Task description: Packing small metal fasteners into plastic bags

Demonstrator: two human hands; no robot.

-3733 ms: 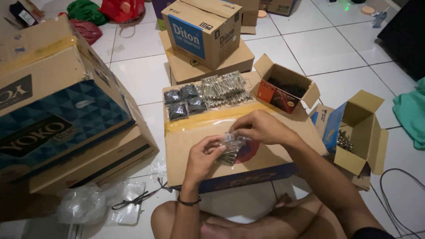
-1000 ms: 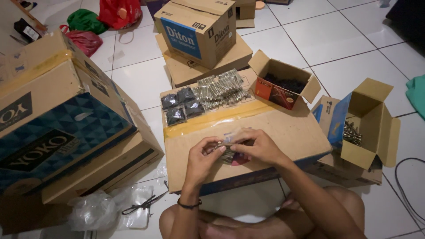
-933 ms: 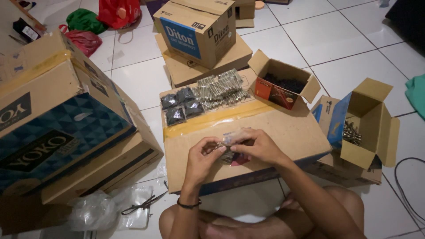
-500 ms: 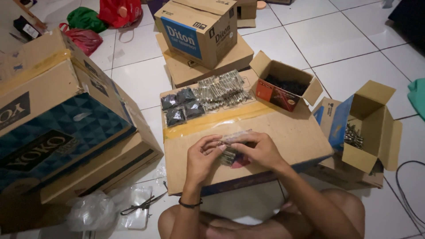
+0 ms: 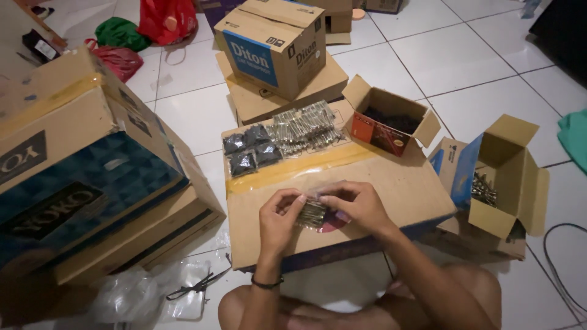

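My left hand [image 5: 278, 223] and my right hand [image 5: 358, 205] together pinch a small clear plastic bag of silvery screws [image 5: 313, 214] just above a flat cardboard box [image 5: 391, 177] that serves as a work surface. The fingertips of both hands meet along the bag's top edge. A dark red round patch on the box shows under the bag. At the box's far end lie several filled clear bags of silvery screws [image 5: 306, 127] and several small bags of dark screws [image 5: 251, 148].
An open orange box of dark screws [image 5: 391, 122] stands at the far right of the work box. An open blue-and-brown box with silvery screws [image 5: 495, 177] sits on the floor at right. Large stacked cartons [image 5: 79, 165] crowd the left. Empty plastic bags [image 5: 153, 290] lie near my knee.
The hands stay on the bag, with my fingers shifting slightly along its top edge. The view has drifted a little.
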